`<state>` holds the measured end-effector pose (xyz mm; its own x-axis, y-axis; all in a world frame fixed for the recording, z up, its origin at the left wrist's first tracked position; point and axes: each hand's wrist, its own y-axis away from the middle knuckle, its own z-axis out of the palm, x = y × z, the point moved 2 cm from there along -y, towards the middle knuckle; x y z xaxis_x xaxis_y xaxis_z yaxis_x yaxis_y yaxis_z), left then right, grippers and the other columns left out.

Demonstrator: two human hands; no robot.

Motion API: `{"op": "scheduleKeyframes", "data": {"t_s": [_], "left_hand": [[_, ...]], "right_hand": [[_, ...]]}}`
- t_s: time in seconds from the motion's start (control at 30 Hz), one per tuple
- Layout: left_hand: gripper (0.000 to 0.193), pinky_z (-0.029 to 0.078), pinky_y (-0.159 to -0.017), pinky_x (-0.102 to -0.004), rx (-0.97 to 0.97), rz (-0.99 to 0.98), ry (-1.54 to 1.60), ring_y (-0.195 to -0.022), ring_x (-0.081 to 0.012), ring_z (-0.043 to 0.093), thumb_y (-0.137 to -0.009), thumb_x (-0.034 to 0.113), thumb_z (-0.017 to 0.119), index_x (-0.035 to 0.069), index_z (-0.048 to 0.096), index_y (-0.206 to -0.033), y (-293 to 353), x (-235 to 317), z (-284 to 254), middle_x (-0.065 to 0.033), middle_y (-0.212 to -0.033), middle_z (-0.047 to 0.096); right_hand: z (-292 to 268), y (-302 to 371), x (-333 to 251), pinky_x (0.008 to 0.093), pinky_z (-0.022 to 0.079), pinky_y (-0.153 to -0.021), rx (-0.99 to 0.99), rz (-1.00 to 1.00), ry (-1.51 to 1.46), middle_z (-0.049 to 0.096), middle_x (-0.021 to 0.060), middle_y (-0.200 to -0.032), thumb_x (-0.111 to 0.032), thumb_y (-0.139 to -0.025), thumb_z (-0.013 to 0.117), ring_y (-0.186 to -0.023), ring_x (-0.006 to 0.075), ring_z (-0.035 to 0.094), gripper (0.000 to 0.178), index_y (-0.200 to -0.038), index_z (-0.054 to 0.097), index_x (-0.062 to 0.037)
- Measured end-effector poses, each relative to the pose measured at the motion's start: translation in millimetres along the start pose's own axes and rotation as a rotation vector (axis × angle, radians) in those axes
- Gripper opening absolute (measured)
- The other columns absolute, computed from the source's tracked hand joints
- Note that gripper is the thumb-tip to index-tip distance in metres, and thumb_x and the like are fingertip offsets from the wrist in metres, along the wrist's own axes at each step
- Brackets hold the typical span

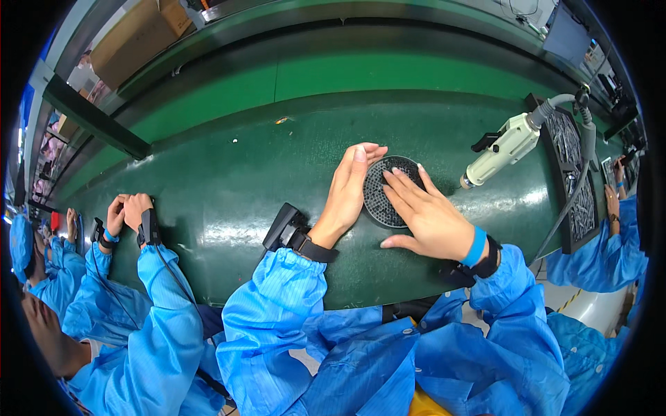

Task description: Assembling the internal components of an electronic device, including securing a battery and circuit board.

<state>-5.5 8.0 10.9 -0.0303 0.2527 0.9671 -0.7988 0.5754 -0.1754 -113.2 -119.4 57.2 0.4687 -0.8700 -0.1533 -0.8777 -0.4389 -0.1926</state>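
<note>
Two co-workers (156, 291) in blue smocks at far left, the nearer one's two hands (139, 206) together at the green worktable (236, 180), with one black device on each wrist. Above, one brown cardboard box (139, 43) on a shelf. Farther right, one small orange scrap (282, 120) on the tabletop. Near the centre, one left hand (345, 191) of the wearer, mostly open, fingers together and slightly curved, touching the left rim of one round dark plate (374, 197) with a pitted face, gripping nothing. Just beside it, one right hand (437, 218), open and palm down across the plate, thumb spread wide; one blue wristband (476, 246). Hard to tell whether holes or small pieces fill the plate. Next, one pale green power screwdriver (503, 149), hanging at a slant, nose near the table. Beyond, one black tray (560, 201) of slender metal pieces, too many to count. At far right, one more pair of hands (613, 201).
</note>
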Motion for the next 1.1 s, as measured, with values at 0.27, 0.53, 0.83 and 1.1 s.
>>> {"op": "scheduleKeyframes", "data": {"t_s": [0.27,0.53,0.83,1.1], "left_hand": [[0.054,0.034,-0.106,-0.0369,-0.012,0.002,0.011,-0.121,-0.0253,0.047,-0.101,0.044,0.025,-0.002,0.043,-0.122,-1,0,1,-0.0194,-0.126,0.051],[0.055,0.035,-0.105,-0.0369,0.009,0.003,0.023,-0.120,-0.0263,0.048,-0.101,0.044,0.025,-0.004,0.042,-0.122,-2,-3,1,-0.0215,-0.125,0.051],[0.056,0.035,-0.105,-0.0369,-0.006,0.003,0.028,-0.121,-0.0265,0.047,-0.100,0.045,0.026,-0.005,0.043,-0.122,-2,0,-1,-0.0220,-0.125,0.051],[0.056,0.035,-0.105,-0.0375,0.007,-0.017,0.006,-0.120,-0.0262,0.048,-0.100,0.045,0.026,-0.004,0.043,-0.122,-2,4,0,-0.0214,-0.124,0.052]], "right_hand": [[3,-6,-14,0.0547,0.021,-0.109,-0.045,-0.110,-0.035,0.045,0.0214,-0.134,-0.052,-0.077,0.063,-0.131,0.0337,0.036,0.076,-0.123,0.050,0.0079],[-12,14,4,0.0576,0.019,-0.109,-0.107,0.007,0.045,0.043,0.0203,-0.137,-0.051,-0.074,0.066,-0.133,0.0325,0.034,0.080,-0.126,0.047,0.0077],[-10,6,-3,0.0626,0.018,-0.107,-0.132,-0.064,-0.003,0.045,0.0117,-0.137,-0.047,-0.071,0.070,-0.134,0.0317,0.032,0.075,-0.124,0.052,0.0018],[-5,-12,1,0.0639,0.020,-0.106,-0.081,-0.117,-0.026,0.048,0.0108,-0.133,-0.052,-0.075,0.065,-0.133,0.0337,0.033,0.071,-0.123,0.054,-0.0005]]}}
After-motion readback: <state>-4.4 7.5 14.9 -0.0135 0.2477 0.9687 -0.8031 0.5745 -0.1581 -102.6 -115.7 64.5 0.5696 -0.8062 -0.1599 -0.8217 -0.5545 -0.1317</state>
